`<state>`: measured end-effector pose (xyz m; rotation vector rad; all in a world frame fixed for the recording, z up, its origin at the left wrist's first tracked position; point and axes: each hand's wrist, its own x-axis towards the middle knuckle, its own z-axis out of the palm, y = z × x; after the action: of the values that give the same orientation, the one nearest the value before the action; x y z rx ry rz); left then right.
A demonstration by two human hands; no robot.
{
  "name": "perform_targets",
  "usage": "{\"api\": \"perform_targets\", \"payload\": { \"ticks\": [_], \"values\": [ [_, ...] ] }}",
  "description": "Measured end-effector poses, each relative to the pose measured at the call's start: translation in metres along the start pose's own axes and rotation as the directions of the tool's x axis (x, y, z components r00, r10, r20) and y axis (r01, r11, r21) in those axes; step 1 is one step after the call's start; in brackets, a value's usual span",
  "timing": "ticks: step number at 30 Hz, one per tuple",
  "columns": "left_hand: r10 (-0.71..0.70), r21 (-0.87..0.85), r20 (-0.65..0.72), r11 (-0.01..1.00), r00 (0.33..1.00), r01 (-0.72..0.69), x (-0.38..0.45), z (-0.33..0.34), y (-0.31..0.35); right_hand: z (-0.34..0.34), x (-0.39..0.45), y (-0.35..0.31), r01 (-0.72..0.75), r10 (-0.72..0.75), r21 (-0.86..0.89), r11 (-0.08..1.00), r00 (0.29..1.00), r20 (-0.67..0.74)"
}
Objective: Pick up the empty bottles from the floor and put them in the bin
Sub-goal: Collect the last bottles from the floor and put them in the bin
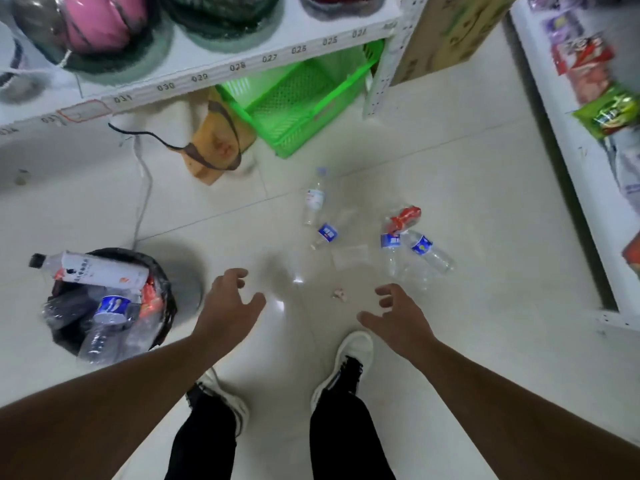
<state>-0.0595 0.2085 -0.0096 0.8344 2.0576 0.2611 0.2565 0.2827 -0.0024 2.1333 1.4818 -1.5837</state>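
Several clear plastic bottles lie on the pale tiled floor ahead of me. One with a white label (314, 199) lies farthest. A blue-labelled bottle (329, 233) is beside it. To the right, a red-labelled bottle (404, 217) and two blue-labelled ones (390, 252) (429, 251) cluster together. The black-lined bin (166, 306) stands at my left, piled with bottles, a white one (97, 270) lying across its top. My left hand (228, 299) and my right hand (398, 317) hover over the floor, fingers spread, holding nothing.
A white numbered shelf (214, 72) with balls runs along the far side, with a green crate (298, 98) and a tan bag (218, 143) under it. A snack shelf (588, 140) borders the right. A small paper scrap (338, 293) lies between my hands.
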Motion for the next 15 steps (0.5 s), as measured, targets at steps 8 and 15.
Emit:
{"api": "perform_targets", "payload": {
  "ticks": [8,15],
  "values": [
    [0.074,0.088,0.081,0.993,0.994,-0.081,-0.003,0.082,0.089,-0.083,-0.004,0.095,-0.122,0.126,0.046,0.991,0.989,-0.077],
    [0.139,0.139,0.178,0.976,0.974,-0.165,0.004,0.122,0.144,-0.114,-0.01,0.134,-0.192,0.205,0.124,0.974,0.973,-0.104]
  ]
}}
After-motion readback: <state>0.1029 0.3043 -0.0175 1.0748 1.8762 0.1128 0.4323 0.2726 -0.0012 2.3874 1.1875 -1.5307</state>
